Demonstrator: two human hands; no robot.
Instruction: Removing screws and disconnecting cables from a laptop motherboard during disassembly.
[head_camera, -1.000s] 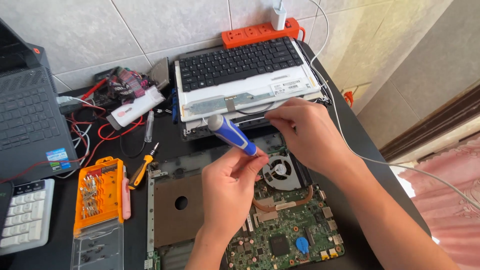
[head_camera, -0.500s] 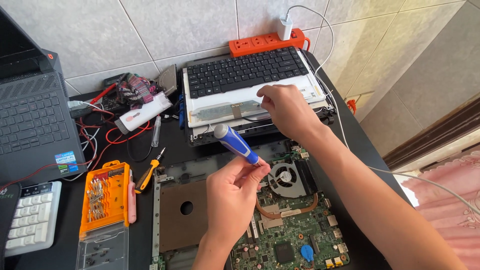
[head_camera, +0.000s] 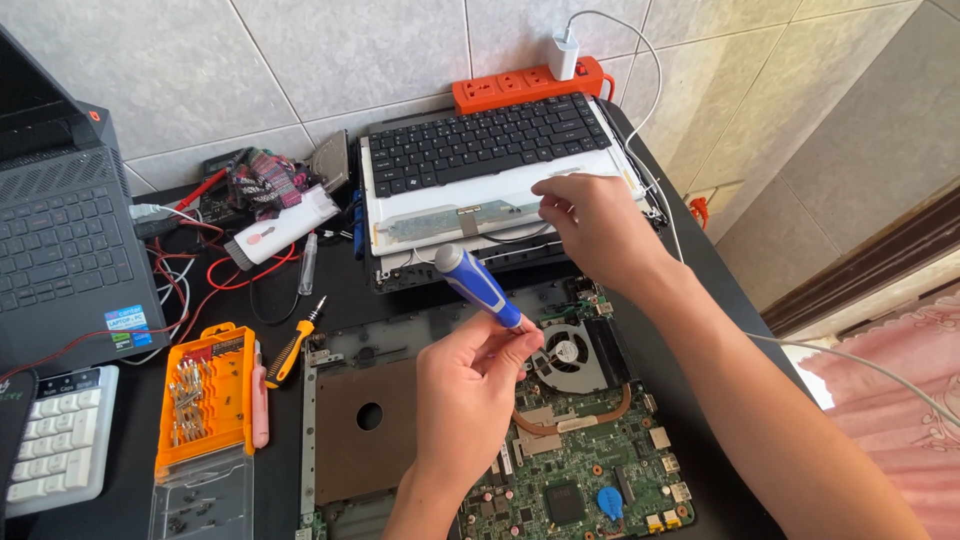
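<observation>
Left hand (head_camera: 470, 390): fingers clenched around the lower shaft of a blue-and-white screwdriver (head_camera: 478, 286), handle tilted up and to the left, tip hidden behind the fingers, just beside the cooling fan (head_camera: 567, 353). Positioned over the opened laptop base (head_camera: 345, 440), between its brown metal plate and the green motherboard (head_camera: 575, 480) with a round blue component near the lower edge.

Right hand (head_camera: 590, 220): fingers curled, fingertips resting on the front edge of the detached white display panel (head_camera: 450, 215); actual grasp cannot be told. Black keyboard (head_camera: 485, 140) lying on top of that panel.

Orange power strip (head_camera: 525, 88) against the tiled wall, white charger plugged in. Orange bit case (head_camera: 205, 395) with clear lid at lower left; small yellow-handled screwdriver (head_camera: 290, 345) beside it. Rectangular blue-and-white sticker (head_camera: 127, 325) on the corner of the black laptop (head_camera: 60, 240) at far left.
</observation>
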